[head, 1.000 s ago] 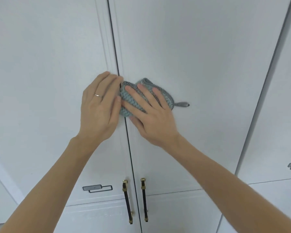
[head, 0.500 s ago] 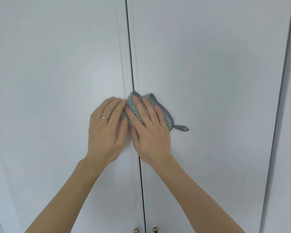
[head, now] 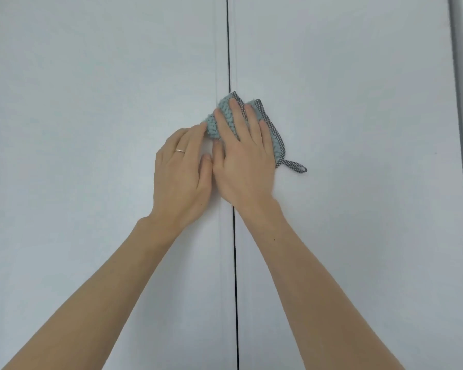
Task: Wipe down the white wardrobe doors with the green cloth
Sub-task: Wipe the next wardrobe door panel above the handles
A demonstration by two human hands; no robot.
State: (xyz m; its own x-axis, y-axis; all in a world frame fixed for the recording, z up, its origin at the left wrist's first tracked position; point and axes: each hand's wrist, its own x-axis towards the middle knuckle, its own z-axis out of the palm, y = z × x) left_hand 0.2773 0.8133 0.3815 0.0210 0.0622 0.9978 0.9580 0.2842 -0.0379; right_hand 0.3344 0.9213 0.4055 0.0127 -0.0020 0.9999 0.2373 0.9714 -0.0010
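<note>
The green cloth (head: 213, 123), knitted with a dark checked border and a hanging loop, lies flat against the white wardrobe doors, across the dark gap between the left door (head: 91, 129) and the right door (head: 358, 129). My right hand (head: 245, 158) presses it onto the right door with straight, spread fingers. My left hand (head: 182, 169), with a ring on one finger, rests flat on the left door, and its fingertips touch the cloth's left edge. Much of the cloth is hidden under my right hand.
A second dark vertical gap (head: 459, 129) runs down the far right, with another white panel beyond it. No door handles are in view.
Both hands and the cloth have slid up the doors along the middle gap. The view has risen with them, so the handles below dropped out of sight.
</note>
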